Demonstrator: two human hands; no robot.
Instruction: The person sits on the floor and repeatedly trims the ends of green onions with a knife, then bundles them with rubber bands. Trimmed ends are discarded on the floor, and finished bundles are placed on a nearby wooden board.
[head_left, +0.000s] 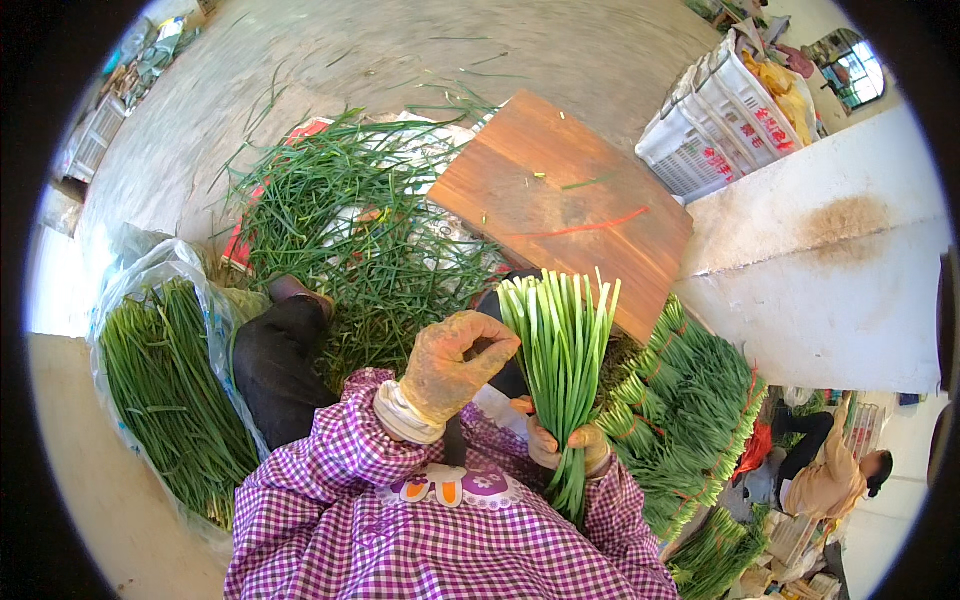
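Observation:
My right hand (568, 448), in a soiled light glove, grips a bunch of green chives (559, 367) near its lower part; the pale cut stems point up and away from me. My left hand (459, 367), gloved too, is beside the stems with thumb and index fingertip pressed together. Whether a thin leaf is between those fingertips cannot be told. Beyond the bunch lies a wooden board (570, 187) with a red strip (592, 226) and small green scraps on it. Tied chive bundles (690, 397) with red bands are stacked at the right.
Loose green leaves (360, 225) are heaped on printed sheets ahead. At the left, a clear plastic bag (180, 262) holds long untied chives (169, 390). A white crate (720, 120) stands at the upper right, by a white panel (817, 277). Another person (825, 480) sits at the far right.

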